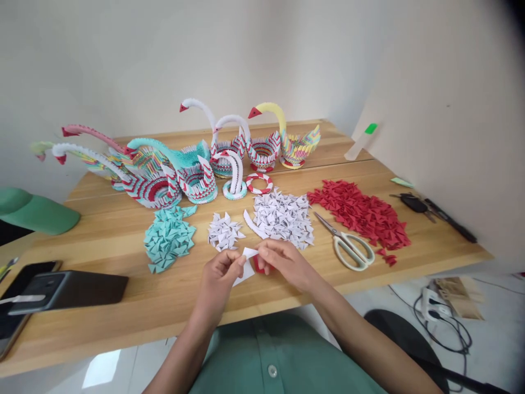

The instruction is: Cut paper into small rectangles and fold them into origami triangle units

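Note:
Near the table's front edge, my left hand [222, 275] and my right hand [286, 261] pinch a small folded white paper [250, 253] between them. Under the hands lie a white sheet [245, 273] and something red [259, 264], partly hidden by my right fingers. Just beyond are a small pile of white folded pieces [225, 232], a larger white pile [284, 218] and a curved white strip [254, 224]. A teal pile [169, 236] lies to the left, a red pile [361, 212] to the right.
Several paper swans [262, 153] stand along the back, with a red-and-white ring [259, 183] before them. Open scissors [350, 246] and keys [413, 203] lie right. A green bottle [36, 210], a dark box [82, 288] and a phone [10, 323] are left.

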The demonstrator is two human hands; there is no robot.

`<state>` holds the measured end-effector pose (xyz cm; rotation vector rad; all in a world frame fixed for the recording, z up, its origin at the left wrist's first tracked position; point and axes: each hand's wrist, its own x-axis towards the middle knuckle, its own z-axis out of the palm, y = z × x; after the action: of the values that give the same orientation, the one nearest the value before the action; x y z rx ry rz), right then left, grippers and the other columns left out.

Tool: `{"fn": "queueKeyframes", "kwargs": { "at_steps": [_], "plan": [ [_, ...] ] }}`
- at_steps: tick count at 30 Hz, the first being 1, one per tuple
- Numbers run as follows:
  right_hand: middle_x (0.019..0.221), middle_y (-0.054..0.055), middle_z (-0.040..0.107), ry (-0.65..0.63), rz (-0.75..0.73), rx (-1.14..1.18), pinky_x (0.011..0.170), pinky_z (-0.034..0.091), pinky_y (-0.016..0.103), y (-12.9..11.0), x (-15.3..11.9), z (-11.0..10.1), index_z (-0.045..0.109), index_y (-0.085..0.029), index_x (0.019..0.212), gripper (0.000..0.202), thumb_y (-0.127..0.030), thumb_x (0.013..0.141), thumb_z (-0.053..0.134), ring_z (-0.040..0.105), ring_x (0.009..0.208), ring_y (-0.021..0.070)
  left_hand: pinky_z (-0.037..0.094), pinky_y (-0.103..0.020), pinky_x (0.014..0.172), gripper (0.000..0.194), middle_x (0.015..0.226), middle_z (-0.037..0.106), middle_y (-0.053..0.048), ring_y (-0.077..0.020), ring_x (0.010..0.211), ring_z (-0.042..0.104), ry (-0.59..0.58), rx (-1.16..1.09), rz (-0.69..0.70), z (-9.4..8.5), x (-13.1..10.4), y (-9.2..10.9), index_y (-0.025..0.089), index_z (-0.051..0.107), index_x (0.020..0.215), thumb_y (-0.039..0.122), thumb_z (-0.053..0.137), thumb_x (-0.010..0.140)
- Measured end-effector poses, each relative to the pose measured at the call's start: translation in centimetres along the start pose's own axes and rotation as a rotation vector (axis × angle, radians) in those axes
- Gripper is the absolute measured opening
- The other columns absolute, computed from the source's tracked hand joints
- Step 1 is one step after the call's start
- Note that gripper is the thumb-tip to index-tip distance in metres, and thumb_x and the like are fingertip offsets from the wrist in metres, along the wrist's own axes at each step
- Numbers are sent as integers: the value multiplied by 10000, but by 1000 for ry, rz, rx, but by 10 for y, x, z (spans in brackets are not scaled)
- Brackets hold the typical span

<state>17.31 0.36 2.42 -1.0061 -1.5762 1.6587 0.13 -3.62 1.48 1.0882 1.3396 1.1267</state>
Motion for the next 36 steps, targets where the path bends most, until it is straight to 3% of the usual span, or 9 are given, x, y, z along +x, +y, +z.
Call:
{"fn": "queueKeyframes", "kwargs": {
  "at_steps": [3,10,17,26,36],
  "plan": [
    [625,-21,555,33,21,-11,531,382,230,6,-1,4,596,-166,770,331,-487,847,619,477,539,102,376,-233,576,311,584,516,24,-123,588,453,5,-8,23,4,-1,-1,183,525,610,398,628,809],
    [585,-40,498,133,-12,-201,522,337,231,11,-3,9,530,-184,685,275,-374,880,573,440,544,106,414,-246,622,240,622,587,13,-136,616,516,-55,34,49,7,-4,-6,177,584,664,371,644,793],
    [665,-11,576,72,-18,32,586,401,245,16,0,5,586,-170,745,288,-408,905,557,501,576,110,378,-227,568,288,567,517,31,-114,568,448,-16,-29,-54,3,-3,-9,174,553,585,379,663,754],
    [590,-23,548,213,-51,-121,561,384,242,13,0,11,564,-186,644,267,-312,879,554,487,554,113,416,-242,584,274,567,545,24,-123,567,485,-33,-9,-62,2,-3,-5,179,565,615,395,648,762],
    [591,-27,543,199,-46,-44,556,395,247,9,0,12,591,-187,704,202,-329,848,581,488,548,114,401,-231,570,257,558,549,30,-109,551,479,-42,-53,-42,4,-1,-5,173,568,613,346,650,784]
  ]
}}
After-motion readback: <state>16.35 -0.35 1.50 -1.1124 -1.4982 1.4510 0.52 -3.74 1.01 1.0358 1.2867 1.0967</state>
